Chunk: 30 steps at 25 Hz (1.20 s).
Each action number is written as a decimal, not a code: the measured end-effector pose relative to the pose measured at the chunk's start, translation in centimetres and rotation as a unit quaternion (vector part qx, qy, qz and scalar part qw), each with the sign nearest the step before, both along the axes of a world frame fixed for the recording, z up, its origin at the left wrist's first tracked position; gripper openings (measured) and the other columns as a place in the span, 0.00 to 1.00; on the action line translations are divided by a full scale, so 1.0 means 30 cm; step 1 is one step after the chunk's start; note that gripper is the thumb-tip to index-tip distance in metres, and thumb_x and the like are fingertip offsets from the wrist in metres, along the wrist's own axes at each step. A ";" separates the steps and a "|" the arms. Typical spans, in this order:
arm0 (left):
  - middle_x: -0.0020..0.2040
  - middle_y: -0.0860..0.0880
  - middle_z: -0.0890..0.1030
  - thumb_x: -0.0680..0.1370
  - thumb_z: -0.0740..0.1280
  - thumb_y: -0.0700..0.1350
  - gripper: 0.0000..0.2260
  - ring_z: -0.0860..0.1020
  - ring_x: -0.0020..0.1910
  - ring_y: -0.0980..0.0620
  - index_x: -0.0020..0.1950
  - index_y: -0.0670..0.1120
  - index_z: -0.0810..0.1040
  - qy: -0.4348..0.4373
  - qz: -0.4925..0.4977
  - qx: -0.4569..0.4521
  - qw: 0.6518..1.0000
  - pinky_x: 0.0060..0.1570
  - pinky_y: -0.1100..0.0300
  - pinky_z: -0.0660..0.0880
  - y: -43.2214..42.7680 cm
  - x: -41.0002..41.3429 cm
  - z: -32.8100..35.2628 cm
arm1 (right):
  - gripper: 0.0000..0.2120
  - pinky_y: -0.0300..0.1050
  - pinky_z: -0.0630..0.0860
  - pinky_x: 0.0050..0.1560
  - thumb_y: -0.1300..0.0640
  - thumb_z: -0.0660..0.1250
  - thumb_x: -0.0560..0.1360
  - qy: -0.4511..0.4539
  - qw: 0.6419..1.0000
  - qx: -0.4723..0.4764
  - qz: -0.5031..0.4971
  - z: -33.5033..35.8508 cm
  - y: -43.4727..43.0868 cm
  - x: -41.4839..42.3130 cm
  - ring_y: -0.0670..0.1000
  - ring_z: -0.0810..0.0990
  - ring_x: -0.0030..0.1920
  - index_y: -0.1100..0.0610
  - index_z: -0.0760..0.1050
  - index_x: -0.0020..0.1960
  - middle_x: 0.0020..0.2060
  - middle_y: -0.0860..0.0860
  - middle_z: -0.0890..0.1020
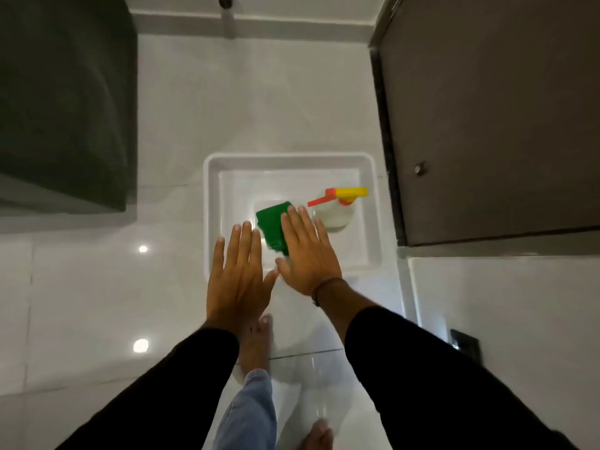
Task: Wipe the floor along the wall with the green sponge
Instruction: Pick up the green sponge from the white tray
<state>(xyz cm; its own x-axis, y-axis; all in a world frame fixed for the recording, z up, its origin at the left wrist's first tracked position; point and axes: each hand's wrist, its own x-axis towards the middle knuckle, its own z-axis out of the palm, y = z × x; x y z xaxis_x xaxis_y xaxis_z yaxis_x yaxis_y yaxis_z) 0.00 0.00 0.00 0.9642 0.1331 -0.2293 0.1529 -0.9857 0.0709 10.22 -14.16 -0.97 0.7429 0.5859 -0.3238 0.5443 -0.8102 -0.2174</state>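
Observation:
A green sponge point(271, 222) lies inside a white plastic tub point(211, 190) on the glossy white floor. My left hand point(238, 274) and my right hand point(306, 251) hover flat, palms down, fingers spread, above the tub's near edge. The right hand partly covers the sponge's right side; whether it touches the sponge I cannot tell. Neither hand holds anything. The wall's grey skirting point(292, 24) runs along the far side of the floor.
A spray bottle point(334, 212) with a yellow and red trigger stands in the tub to the right of the sponge. A dark grey block point(65, 102) fills the left; a brown door point(487, 118) stands at right. My bare feet point(256, 345) are below.

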 end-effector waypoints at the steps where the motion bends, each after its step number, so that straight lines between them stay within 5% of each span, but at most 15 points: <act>1: 0.89 0.36 0.60 0.87 0.53 0.65 0.38 0.58 0.89 0.36 0.88 0.37 0.60 0.016 0.008 0.003 1.000 0.87 0.35 0.58 0.006 0.033 -0.057 | 0.42 0.64 0.49 0.81 0.45 0.54 0.75 0.008 1.000 0.000 0.009 -0.066 0.023 0.031 0.59 0.45 0.83 0.61 0.47 0.83 0.84 0.59 0.50; 8: 0.89 0.35 0.58 0.88 0.54 0.61 0.37 0.57 0.89 0.35 0.88 0.36 0.57 0.006 -0.008 -0.006 1.000 0.88 0.36 0.56 0.066 0.112 -0.267 | 0.36 0.60 0.53 0.81 0.45 0.57 0.82 -0.028 0.996 -0.017 0.082 -0.323 0.078 0.114 0.63 0.52 0.82 0.63 0.52 0.82 0.82 0.62 0.56; 11: 0.89 0.34 0.58 0.88 0.53 0.58 0.35 0.56 0.89 0.35 0.88 0.36 0.57 0.009 -0.005 -0.004 1.000 0.87 0.35 0.57 0.086 0.107 -0.287 | 0.29 0.59 0.53 0.81 0.52 0.53 0.86 -0.075 0.993 -0.030 0.090 -0.361 0.077 0.111 0.64 0.55 0.82 0.65 0.52 0.82 0.81 0.63 0.58; 19: 0.89 0.34 0.58 0.86 0.53 0.55 0.34 0.58 0.88 0.34 0.88 0.36 0.58 -0.002 -0.027 -0.011 1.000 0.86 0.33 0.60 0.032 0.005 -0.095 | 0.26 0.58 0.62 0.79 0.63 0.51 0.81 -0.006 0.995 0.093 0.035 -0.124 -0.013 0.075 0.65 0.63 0.79 0.67 0.62 0.79 0.77 0.65 0.67; 25: 0.89 0.36 0.59 0.87 0.53 0.55 0.34 0.58 0.89 0.35 0.87 0.36 0.61 0.018 -0.067 -0.015 0.997 0.85 0.33 0.61 -0.161 -0.210 0.055 | 0.37 0.56 0.62 0.80 0.63 0.68 0.77 0.005 0.986 0.149 -0.074 0.119 -0.358 -0.324 0.59 0.54 0.82 0.62 0.55 0.82 0.81 0.59 0.60; 30: 0.88 0.34 0.62 0.86 0.51 0.56 0.34 0.62 0.87 0.34 0.86 0.35 0.63 0.048 -0.091 -0.027 0.994 0.83 0.33 0.63 -0.477 -0.433 -0.023 | 0.46 0.57 0.70 0.74 0.59 0.79 0.72 0.087 0.974 0.099 -0.183 -0.008 -0.746 -0.755 0.58 0.60 0.80 0.58 0.56 0.81 0.81 0.54 0.59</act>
<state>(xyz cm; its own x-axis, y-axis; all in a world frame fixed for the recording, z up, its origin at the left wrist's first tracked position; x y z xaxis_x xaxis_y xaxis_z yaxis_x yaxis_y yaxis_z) -12.99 -14.32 -0.68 0.9444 -0.0561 -0.3241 -0.0184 -0.9928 0.1183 -12.44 -36.55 -1.22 0.8574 0.3559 -0.3718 0.1675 -0.8760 -0.4524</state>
